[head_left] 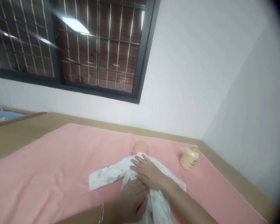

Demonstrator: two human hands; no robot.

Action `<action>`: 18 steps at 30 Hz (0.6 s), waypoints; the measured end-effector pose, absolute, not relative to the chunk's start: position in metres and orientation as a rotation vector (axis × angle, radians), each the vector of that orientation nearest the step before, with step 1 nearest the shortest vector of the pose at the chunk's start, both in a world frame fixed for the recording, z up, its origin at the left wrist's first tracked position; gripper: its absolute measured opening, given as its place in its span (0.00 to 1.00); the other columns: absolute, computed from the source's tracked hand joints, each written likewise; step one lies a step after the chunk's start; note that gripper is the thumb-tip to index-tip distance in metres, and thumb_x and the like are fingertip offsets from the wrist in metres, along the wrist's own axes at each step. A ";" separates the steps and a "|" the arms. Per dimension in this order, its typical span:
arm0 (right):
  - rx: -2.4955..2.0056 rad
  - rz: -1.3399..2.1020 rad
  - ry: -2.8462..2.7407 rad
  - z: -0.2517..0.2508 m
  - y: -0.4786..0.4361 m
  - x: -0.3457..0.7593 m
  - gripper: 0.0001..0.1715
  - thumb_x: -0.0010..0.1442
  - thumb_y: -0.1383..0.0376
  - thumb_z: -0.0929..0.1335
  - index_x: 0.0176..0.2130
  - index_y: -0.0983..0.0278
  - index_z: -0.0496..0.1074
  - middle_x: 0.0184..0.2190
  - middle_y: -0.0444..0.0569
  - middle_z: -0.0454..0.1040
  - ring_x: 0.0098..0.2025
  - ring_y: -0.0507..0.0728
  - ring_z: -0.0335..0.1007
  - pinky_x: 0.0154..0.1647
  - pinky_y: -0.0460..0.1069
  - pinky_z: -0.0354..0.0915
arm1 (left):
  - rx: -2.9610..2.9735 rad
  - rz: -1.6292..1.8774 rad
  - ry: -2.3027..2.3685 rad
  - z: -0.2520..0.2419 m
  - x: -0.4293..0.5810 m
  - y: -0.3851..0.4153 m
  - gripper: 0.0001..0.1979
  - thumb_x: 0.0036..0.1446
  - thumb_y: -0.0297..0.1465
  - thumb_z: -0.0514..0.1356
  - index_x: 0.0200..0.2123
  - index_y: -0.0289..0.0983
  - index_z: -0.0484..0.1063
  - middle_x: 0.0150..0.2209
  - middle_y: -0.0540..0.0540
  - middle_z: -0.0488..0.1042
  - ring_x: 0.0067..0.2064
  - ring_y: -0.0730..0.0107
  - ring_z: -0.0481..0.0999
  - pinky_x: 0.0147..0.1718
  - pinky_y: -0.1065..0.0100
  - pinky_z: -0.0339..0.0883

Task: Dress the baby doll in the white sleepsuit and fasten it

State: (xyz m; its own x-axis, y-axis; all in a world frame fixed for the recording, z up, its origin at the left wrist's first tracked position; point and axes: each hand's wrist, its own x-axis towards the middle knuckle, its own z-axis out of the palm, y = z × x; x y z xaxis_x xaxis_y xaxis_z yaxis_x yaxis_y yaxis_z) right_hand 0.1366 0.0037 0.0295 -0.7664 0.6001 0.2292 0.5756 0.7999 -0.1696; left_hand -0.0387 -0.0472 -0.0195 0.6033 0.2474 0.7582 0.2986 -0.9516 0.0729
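Note:
A baby doll [141,147] in a white patterned sleepsuit [112,174] lies on a pink towel [49,168], head toward the wall, one sleeve spread out to the left. My right hand [148,171] lies flat on the doll's chest with fingers stretched out toward the head. My left hand [133,199] rests just below it on the doll's belly, fingers curled against the cloth. A bangle sits on my left wrist.
A cream lotion bottle [189,158] stands on the towel to the right of the doll. The towel covers a tan surface [18,130] that runs into a corner of white walls. A barred dark window [84,46] is above left.

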 end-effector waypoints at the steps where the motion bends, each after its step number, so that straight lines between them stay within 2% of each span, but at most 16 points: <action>1: -0.901 0.138 -2.721 0.032 0.009 0.132 0.24 0.69 0.61 0.56 0.62 0.55 0.61 0.65 0.45 0.55 0.69 0.59 0.41 0.68 0.63 0.36 | -2.755 -1.296 -0.468 -0.019 -0.038 -0.046 0.18 0.56 0.24 0.50 0.49 0.34 0.68 0.43 0.39 0.77 0.47 0.60 0.75 0.48 0.58 0.71; 4: -0.984 0.188 -2.656 0.029 0.027 0.134 0.24 0.69 0.58 0.56 0.61 0.57 0.63 0.65 0.48 0.55 0.68 0.59 0.44 0.67 0.63 0.40 | -2.736 -1.246 -0.453 -0.022 -0.039 -0.044 0.20 0.54 0.24 0.52 0.52 0.33 0.67 0.47 0.38 0.76 0.50 0.59 0.74 0.52 0.56 0.69; 7: -1.073 0.224 -2.554 0.014 0.032 0.152 0.27 0.70 0.56 0.54 0.64 0.59 0.58 0.67 0.50 0.50 0.69 0.59 0.40 0.68 0.61 0.42 | -2.754 -1.239 -0.464 -0.024 -0.040 -0.045 0.20 0.55 0.24 0.52 0.52 0.33 0.67 0.47 0.39 0.76 0.50 0.59 0.74 0.52 0.57 0.69; 11: -1.089 0.210 -2.512 0.001 0.012 0.170 0.29 0.70 0.57 0.54 0.67 0.62 0.51 0.69 0.50 0.42 0.70 0.59 0.33 0.68 0.62 0.39 | -2.784 -1.353 -0.618 -0.021 -0.035 -0.051 0.15 0.58 0.27 0.49 0.46 0.38 0.71 0.42 0.42 0.77 0.46 0.62 0.76 0.47 0.60 0.72; 14: -0.968 0.240 -2.610 0.010 -0.003 0.160 0.26 0.70 0.61 0.54 0.65 0.55 0.56 0.68 0.43 0.48 0.70 0.58 0.33 0.68 0.63 0.36 | -2.828 -1.376 -0.720 -0.016 -0.030 -0.054 0.16 0.60 0.30 0.48 0.44 0.40 0.73 0.41 0.41 0.77 0.44 0.61 0.76 0.45 0.58 0.73; 16: -0.874 0.266 -2.685 0.020 -0.003 0.145 0.25 0.70 0.64 0.54 0.61 0.51 0.62 0.65 0.39 0.55 0.69 0.56 0.39 0.69 0.62 0.34 | -2.877 -1.360 -0.702 -0.014 -0.029 -0.053 0.17 0.60 0.30 0.48 0.44 0.39 0.74 0.40 0.41 0.78 0.43 0.60 0.76 0.44 0.57 0.73; 18: -0.832 0.260 -2.719 0.028 0.007 0.132 0.24 0.69 0.64 0.54 0.59 0.51 0.65 0.63 0.39 0.60 0.68 0.55 0.44 0.69 0.62 0.34 | -2.910 -1.338 -0.655 -0.013 -0.029 -0.051 0.17 0.59 0.30 0.48 0.44 0.38 0.74 0.39 0.40 0.78 0.42 0.60 0.77 0.44 0.57 0.73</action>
State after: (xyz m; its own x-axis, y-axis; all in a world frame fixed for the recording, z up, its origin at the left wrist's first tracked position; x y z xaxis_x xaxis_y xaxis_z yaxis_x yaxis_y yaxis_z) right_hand 0.1318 0.0067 0.0275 -0.7929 0.5692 0.2175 0.5177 0.8176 -0.2521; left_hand -0.0287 -0.0512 -0.0130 0.5863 0.4076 0.7001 0.3029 -0.9118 0.2772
